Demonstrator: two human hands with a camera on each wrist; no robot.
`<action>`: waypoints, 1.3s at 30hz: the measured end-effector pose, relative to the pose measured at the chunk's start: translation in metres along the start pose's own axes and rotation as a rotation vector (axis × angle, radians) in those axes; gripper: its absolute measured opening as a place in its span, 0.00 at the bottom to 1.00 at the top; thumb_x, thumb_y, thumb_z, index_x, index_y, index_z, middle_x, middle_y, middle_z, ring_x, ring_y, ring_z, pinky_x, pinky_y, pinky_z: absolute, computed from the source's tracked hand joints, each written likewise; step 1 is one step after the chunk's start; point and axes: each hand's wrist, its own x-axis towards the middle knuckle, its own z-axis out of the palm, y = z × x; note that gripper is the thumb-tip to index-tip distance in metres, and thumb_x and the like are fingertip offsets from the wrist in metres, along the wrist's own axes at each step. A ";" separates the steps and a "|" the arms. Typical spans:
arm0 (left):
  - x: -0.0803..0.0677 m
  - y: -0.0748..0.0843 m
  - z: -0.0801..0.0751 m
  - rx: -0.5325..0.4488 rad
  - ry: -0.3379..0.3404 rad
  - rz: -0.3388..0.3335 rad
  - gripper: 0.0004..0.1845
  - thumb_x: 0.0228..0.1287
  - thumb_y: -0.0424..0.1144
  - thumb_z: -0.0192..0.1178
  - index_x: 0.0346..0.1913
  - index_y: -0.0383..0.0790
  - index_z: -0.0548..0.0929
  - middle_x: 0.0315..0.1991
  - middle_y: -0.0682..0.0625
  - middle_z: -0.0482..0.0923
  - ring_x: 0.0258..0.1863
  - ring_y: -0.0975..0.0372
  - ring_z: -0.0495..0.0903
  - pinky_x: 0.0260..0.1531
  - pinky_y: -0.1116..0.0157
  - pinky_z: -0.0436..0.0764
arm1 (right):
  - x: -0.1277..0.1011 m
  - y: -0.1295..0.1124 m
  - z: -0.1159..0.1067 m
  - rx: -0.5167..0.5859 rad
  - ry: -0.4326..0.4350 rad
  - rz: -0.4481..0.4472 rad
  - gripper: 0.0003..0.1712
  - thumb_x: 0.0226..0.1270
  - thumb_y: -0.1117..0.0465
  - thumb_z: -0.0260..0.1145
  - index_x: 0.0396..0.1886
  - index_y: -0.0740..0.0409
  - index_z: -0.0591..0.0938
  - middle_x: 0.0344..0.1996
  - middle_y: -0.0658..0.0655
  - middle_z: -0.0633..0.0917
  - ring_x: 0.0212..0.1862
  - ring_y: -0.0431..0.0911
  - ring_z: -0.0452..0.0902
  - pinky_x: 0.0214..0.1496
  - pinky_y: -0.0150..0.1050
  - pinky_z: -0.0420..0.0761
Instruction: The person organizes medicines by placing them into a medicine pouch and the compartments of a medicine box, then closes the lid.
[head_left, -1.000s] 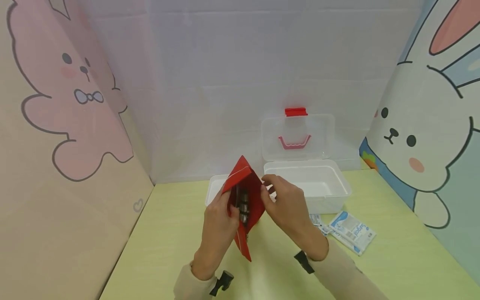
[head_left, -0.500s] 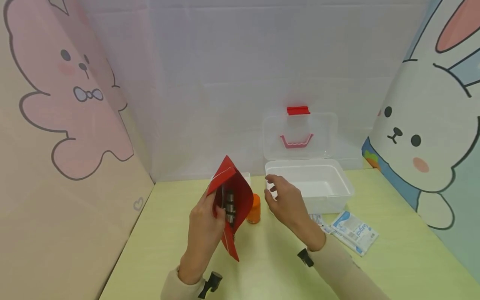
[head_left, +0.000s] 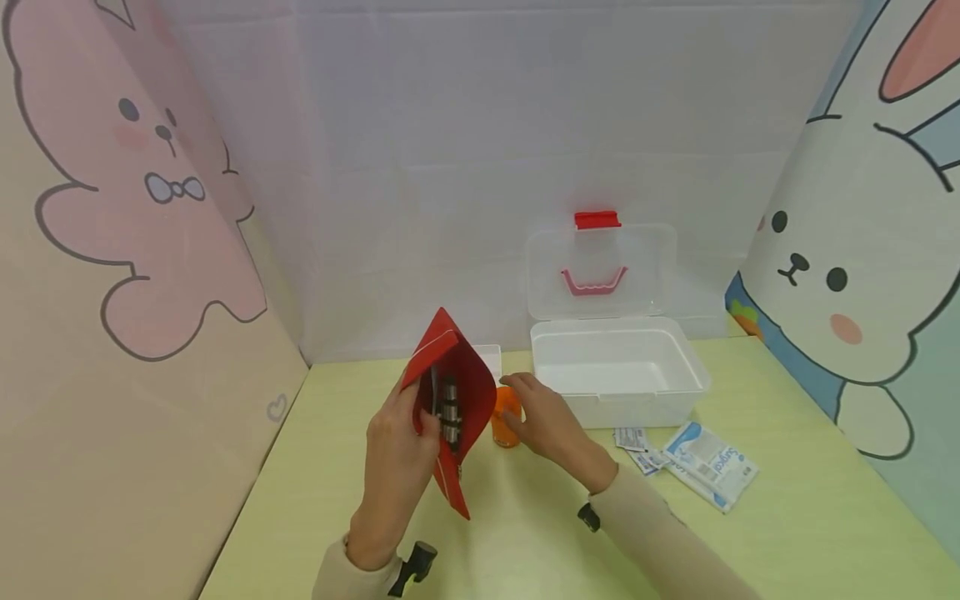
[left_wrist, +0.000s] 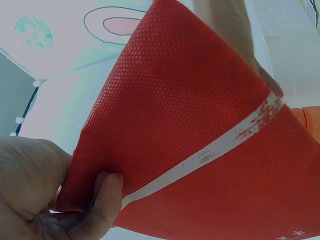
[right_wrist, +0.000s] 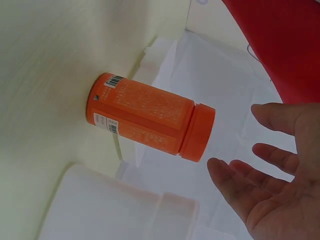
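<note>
Red pouch (head_left: 447, 408) sits in your left hand (head_left: 393, 454), lifted off the yellow-green table (head_left: 337, 467), open side facing you, with metal tools (head_left: 449, 414) tucked inside. Left wrist view: your thumb and fingers (left_wrist: 102, 200) pinch the pouch's lower edge, woven red fabric with a white stripe filling the frame. Your right hand (head_left: 542, 421) is spread loose, fingers (right_wrist: 272, 165) uncurled, holding nothing, just right of the orange bottle (head_left: 507, 417). In the right wrist view the fingertips are close to the bottle's cap but a gap shows, no contact.

Orange bottle stands upright on the table just right of the pouch, partly hidden behind it in the head view, label and barcode visible up close.

Further right of the bottle: white plastic box (head_left: 618, 371), clear lid (head_left: 600, 271) standing open with a red latch (head_left: 597, 219) and pink handle (head_left: 592, 282). Right of the bottle and nearer you: small sachets (head_left: 636, 446) and a white-blue packet (head_left: 708, 462), flat on the table. Behind the pouch: a small white tray (head_left: 491, 360), mostly hidden.
</note>
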 end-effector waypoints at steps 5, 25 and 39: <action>-0.001 0.000 0.000 -0.003 -0.009 -0.015 0.22 0.57 0.23 0.60 0.57 0.30 0.78 0.54 0.36 0.81 0.47 0.45 0.85 0.45 0.49 0.84 | 0.005 0.003 0.010 0.016 -0.048 0.025 0.29 0.61 0.59 0.71 0.62 0.59 0.75 0.60 0.61 0.78 0.57 0.56 0.78 0.62 0.52 0.78; -0.001 -0.001 0.000 0.000 -0.018 -0.019 0.24 0.57 0.23 0.62 0.59 0.30 0.77 0.55 0.36 0.81 0.48 0.45 0.85 0.44 0.49 0.84 | 0.011 0.025 0.039 0.021 -0.034 0.006 0.28 0.60 0.60 0.72 0.60 0.60 0.75 0.51 0.62 0.81 0.45 0.53 0.79 0.51 0.48 0.82; -0.001 0.001 0.000 0.000 -0.014 -0.011 0.24 0.57 0.23 0.61 0.59 0.30 0.77 0.54 0.36 0.81 0.48 0.45 0.85 0.45 0.49 0.84 | -0.004 0.003 0.013 -0.023 0.018 -0.058 0.27 0.60 0.59 0.72 0.59 0.57 0.75 0.50 0.60 0.80 0.44 0.52 0.81 0.49 0.46 0.85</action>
